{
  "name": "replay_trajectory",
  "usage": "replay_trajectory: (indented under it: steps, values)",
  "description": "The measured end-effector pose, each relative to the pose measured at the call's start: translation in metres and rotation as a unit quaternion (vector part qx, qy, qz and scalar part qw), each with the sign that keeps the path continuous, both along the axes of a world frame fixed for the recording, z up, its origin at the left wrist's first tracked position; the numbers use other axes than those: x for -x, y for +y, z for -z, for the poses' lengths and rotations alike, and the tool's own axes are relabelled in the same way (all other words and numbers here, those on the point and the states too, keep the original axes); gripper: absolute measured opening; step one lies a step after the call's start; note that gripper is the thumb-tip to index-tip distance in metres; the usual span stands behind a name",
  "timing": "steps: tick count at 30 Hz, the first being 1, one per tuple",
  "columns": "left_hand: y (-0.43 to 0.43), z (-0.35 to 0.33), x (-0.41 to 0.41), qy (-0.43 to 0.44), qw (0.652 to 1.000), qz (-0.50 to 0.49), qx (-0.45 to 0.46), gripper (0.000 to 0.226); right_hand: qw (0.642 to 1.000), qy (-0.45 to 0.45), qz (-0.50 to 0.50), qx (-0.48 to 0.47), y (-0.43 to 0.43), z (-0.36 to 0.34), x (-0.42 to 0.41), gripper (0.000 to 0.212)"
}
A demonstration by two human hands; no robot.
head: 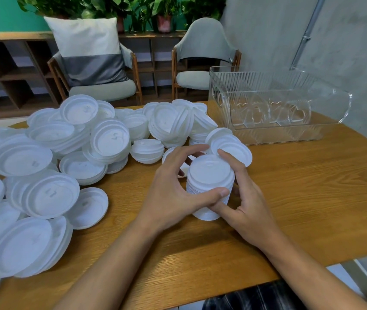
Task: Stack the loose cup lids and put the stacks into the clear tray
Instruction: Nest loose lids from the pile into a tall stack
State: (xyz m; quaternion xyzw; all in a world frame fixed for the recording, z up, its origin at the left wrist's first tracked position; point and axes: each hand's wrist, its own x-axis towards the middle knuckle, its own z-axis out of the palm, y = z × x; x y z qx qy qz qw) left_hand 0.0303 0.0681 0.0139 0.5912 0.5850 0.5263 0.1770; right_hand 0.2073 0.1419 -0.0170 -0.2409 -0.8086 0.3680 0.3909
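A tall stack of white cup lids point(210, 175) stands on the wooden table point(312, 198) near its middle. My left hand point(173, 193) grips the stack from the left, thumb across its front and fingers curled behind its top. My right hand point(243, 198) grips it from the right, index finger on the top rim and thumb low at the front. A large heap of loose white lids point(70, 157) covers the left half of the table. The clear ribbed tray point(290, 133) stands at the back right and holds no lids.
Two loose lids point(234, 146) lean just behind the stack, between it and the tray. Two chairs point(200, 63) and a low shelf stand beyond the table's far edge. A grey wall rises right of the tray. Bare tabletop lies right of my hands.
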Motion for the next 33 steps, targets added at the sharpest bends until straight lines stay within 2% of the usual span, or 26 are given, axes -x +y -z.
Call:
replay_trajectory:
  steps: [5, 11, 18, 21, 23, 26, 28, 33]
  values:
    - [0.001, 0.000, 0.003, -0.076, 0.997, 0.021, 0.006, 0.070, 1.000, -0.005, -0.001, 0.017, 0.000, -0.001, 0.000, 0.079]
    - [0.002, 0.000, 0.000, -0.030, 0.999, -0.012, -0.019, 0.066, 1.000, -0.014, -0.002, 0.022, -0.001, -0.002, 0.000, 0.078]
    - [0.004, 0.007, 0.003, -0.012, 1.000, -0.004, 0.008, 0.067, 1.000, -0.013, 0.010, 0.022, -0.002, -0.001, -0.001, 0.080]
    - [0.005, 0.006, 0.009, -0.022, 1.000, 0.003, 0.001, 0.053, 1.000, -0.013, 0.022, 0.008, -0.003, 0.000, 0.000, 0.081]
    - [0.007, 0.008, 0.018, -0.024, 0.999, -0.031, -0.008, 0.041, 0.999, -0.011, 0.042, -0.003, -0.001, 0.001, 0.000, 0.078]
    - [0.014, 0.021, 0.034, 0.111, 0.987, -0.118, -0.011, 0.023, 0.997, 0.006, 0.071, -0.008, 0.001, 0.002, -0.001, 0.076]
    - [0.017, 0.031, 0.039, 0.204, 0.972, -0.115, 0.012, 0.026, 0.996, 0.016, 0.082, -0.010, 0.002, 0.003, -0.001, 0.077]
    - [0.016, 0.035, 0.042, 0.272, 0.956, -0.100, 0.045, 0.026, 0.996, 0.014, 0.083, -0.004, 0.002, 0.003, -0.001, 0.077]
